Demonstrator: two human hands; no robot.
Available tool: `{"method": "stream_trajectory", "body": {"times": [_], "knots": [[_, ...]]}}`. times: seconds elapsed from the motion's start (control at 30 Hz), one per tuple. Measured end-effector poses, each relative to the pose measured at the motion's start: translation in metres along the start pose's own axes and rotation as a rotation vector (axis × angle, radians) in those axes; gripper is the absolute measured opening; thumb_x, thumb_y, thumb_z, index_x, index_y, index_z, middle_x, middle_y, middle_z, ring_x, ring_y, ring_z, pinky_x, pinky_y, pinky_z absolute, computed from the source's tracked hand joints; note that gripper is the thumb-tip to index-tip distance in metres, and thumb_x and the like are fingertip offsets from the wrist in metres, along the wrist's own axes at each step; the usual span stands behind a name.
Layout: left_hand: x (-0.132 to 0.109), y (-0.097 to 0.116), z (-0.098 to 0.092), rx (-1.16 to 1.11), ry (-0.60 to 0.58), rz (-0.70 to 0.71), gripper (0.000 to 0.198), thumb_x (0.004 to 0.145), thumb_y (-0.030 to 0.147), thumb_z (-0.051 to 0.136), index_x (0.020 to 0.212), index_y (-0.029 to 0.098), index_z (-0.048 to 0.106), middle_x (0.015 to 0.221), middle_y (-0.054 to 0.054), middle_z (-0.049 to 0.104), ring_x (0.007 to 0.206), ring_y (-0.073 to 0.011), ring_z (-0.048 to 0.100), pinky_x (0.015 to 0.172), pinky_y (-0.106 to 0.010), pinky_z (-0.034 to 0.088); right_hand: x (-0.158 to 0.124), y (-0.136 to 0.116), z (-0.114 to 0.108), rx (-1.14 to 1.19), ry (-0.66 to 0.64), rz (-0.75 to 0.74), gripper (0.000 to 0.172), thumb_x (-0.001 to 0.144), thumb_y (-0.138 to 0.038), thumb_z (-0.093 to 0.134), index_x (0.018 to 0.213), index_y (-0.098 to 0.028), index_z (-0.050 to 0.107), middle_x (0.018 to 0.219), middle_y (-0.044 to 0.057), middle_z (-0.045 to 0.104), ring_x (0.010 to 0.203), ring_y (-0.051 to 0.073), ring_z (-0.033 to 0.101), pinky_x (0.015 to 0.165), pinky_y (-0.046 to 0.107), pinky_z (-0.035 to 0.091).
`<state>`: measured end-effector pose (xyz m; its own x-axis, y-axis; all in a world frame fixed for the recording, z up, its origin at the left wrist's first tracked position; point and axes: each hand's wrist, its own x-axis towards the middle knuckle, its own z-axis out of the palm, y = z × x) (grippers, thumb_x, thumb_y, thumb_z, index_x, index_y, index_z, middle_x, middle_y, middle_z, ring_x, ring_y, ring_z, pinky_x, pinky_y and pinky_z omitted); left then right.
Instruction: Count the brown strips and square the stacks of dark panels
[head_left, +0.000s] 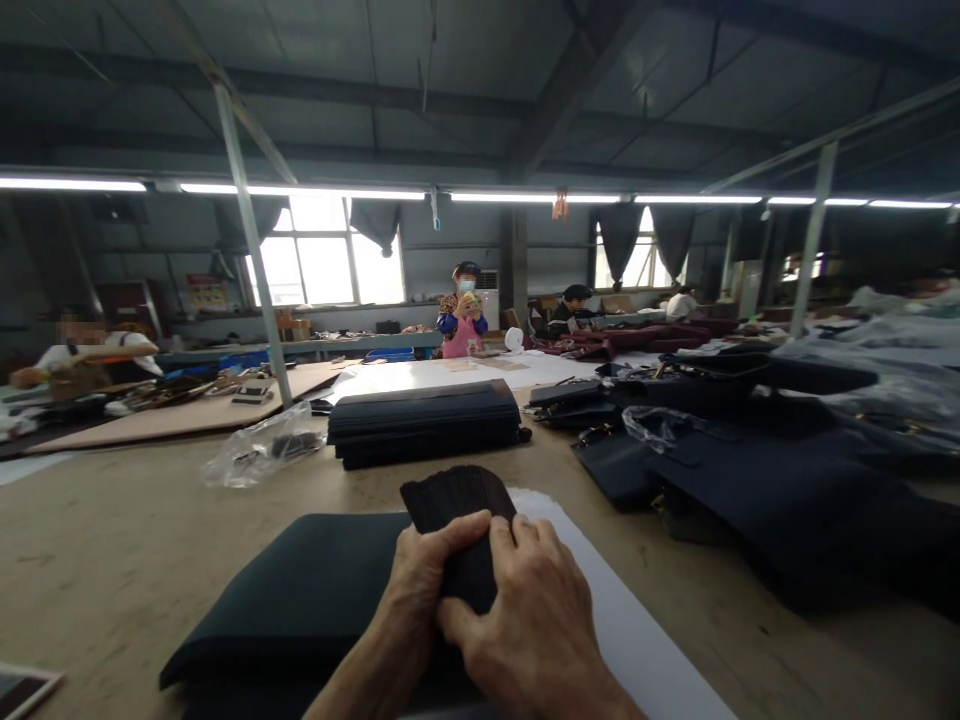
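Note:
Between my two hands is a thick stack of thin black pieces (pixel 459 497), fanned out at its far end. My left hand (pixel 421 575) is closed around its left side, thumb lying across the top. Fingers of my right hand (pixel 529 595) wrap over the right side, with the thumb at the near end. Below and to the left lies a pile of dark green-black panels (pixel 300 590) with a folded-looking edge. A white sheet (pixel 637 630) is under and to the right of my hands. What the black pieces are made of I cannot tell.
Beyond my hands sits a stack of dark panels (pixel 427 420). Clear plastic wrapping (pixel 262 445) lies left of it. Dark bags (pixel 750 480) are heaped at the right. A metal post (pixel 251 240) rises from the table. A co-worker (pixel 463 315) in a pink apron stands across the table.

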<state>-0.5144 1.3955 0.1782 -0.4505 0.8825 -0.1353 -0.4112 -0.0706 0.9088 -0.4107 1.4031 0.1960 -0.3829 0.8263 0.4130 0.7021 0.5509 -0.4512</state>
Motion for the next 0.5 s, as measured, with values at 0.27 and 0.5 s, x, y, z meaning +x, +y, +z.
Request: {"method": "stream_trajectory", "body": {"times": [0.27, 0.5], "knots": [[0.010, -0.001, -0.002, -0.011, -0.010, -0.085, 0.030, 0.058, 0.011, 0.072, 0.085, 0.002, 0.064, 0.074, -0.016, 0.067, 0.064, -0.0271, 0.065, 0.063, -0.038, 0.057, 0.030, 0.066, 0.012, 0.740, -0.088, 0.297, 0.049, 0.066, -0.061, 0.044, 0.084, -0.018, 0.060, 0.082, 0.006, 0.061, 0.081, 0.024, 0.057, 0.072, 0.032, 0.044], [0.012, -0.001, -0.001, 0.018, -0.035, -0.101, 0.030, 0.057, 0.009, 0.073, 0.085, 0.003, 0.065, 0.078, -0.017, 0.067, 0.070, -0.0288, 0.066, 0.069, -0.038, 0.057, 0.028, 0.075, 0.030, 0.805, -0.020, 0.331, 0.062, 0.061, -0.060, 0.052, 0.102, -0.014, 0.059, 0.086, 0.007, 0.057, 0.074, 0.022, 0.055, 0.066, 0.031, 0.046]]}}
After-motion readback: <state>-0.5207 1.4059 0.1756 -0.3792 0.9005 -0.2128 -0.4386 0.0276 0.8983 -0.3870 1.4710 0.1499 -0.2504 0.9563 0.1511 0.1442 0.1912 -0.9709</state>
